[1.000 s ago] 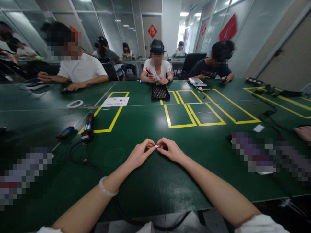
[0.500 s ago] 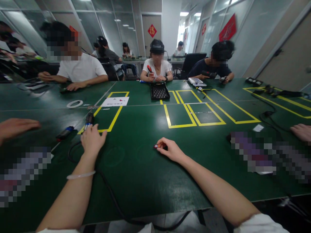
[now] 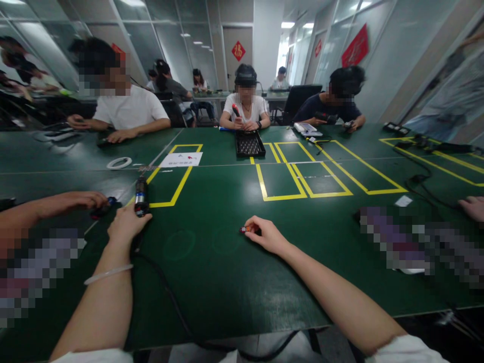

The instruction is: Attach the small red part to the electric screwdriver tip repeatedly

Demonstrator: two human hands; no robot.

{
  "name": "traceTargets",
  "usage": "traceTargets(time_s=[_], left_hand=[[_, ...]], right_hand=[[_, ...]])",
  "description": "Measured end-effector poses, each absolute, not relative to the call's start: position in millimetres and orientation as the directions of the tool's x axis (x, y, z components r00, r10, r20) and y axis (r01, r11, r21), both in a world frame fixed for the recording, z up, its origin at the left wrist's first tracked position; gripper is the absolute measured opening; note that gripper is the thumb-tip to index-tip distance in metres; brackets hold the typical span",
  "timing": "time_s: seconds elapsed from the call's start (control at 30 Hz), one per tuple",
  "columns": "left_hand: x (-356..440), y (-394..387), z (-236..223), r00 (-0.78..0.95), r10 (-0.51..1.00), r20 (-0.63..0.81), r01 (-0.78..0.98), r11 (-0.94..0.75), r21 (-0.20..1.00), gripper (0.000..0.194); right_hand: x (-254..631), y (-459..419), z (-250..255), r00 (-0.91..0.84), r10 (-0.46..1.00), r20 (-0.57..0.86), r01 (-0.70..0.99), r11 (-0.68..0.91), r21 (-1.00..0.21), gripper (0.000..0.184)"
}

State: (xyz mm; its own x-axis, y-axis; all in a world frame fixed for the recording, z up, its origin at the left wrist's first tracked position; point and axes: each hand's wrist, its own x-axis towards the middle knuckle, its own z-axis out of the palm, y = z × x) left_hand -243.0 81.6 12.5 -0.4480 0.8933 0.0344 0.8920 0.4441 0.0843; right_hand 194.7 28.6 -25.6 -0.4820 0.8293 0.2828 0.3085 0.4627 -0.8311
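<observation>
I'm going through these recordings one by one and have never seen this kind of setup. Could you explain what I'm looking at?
There is no robot here: you see a person's two bare hands. One camera, worn on that person's head, takes every picture, looking forward and down.

The right hand pinches a small reddish part, too small to identify. The left hand is at a black tool with a blue band; how firmly it grips can't be told.

On the green table are a white sheet, a white ring and yellow outlines. Across it, a black tray sits before another person. The hand at far left is a co-worker's.
</observation>
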Motion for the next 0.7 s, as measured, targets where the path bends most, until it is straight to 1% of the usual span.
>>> traceTargets(time_s=[0.13,0.23,0.37,0.53,0.6,0.7], left_hand=[[-226,82,7,-0.398,0.913,0.094,0.916,0.389,0.103,0.068],[-206,82,4,-0.353,0.928,0.121,0.935,0.347,0.074,0.069],[-167,77,5,-0.251,0.957,0.143,0.968,0.249,0.033,0.069],[-106,62,8,-0.044,0.984,0.174,0.999,0.047,-0.011,0.067],[-83,55,7,0.053,0.979,0.196,0.998,-0.056,0.008,0.066],[-53,42,4,0.185,0.954,0.236,0.975,-0.207,0.075,0.066]], right_hand=[[193,29,-26,-0.478,0.831,0.284,0.301,0.459,-0.836,0.013],[191,28,-25,-0.472,0.837,0.277,0.309,0.451,-0.837,0.013],[190,29,-23,-0.472,0.839,0.271,0.316,0.448,-0.836,0.013],[190,30,-25,-0.472,0.836,0.279,0.304,0.452,-0.839,0.013],[190,30,-26,-0.472,0.836,0.279,0.31,0.454,-0.835,0.013],[190,30,-25,-0.462,0.841,0.282,0.327,0.457,-0.827,0.012]])
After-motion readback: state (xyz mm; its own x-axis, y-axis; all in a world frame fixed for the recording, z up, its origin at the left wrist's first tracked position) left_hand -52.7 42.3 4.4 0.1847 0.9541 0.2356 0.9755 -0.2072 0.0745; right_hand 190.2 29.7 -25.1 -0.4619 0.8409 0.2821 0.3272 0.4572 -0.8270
